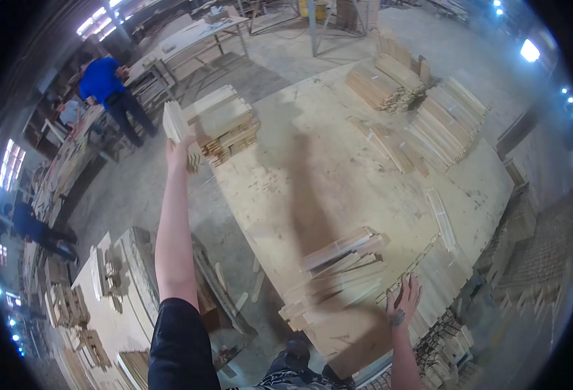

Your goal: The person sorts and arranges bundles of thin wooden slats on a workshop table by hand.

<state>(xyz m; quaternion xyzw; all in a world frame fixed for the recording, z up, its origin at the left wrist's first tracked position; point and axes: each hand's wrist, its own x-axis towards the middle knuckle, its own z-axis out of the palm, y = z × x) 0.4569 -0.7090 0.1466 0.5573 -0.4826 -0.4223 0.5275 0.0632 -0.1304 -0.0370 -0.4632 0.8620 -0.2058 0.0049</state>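
My left hand (178, 153) reaches out to the table's far left corner, closed around a few pale wooden slats (173, 121) that stand upright. Right beside them lies a stacked pile of slats (221, 117). Near the table's front right edge, my right hand (405, 300) has its thumb and fingers apart, touching or just over a row of slats (439, 273) laid side by side. Whether its fingertips press on the wood is hard to see. A loose heap of slats (342, 273) lies on the table between my hands.
The plywood table (260, 188) carries more slat piles (449, 123) at the far right. Wood stacks (117, 292) stand at lower left, and another bundle (442, 354) sits below the right edge. A person in blue (104, 81) stands at a bench; another person (36, 224) is farther left.
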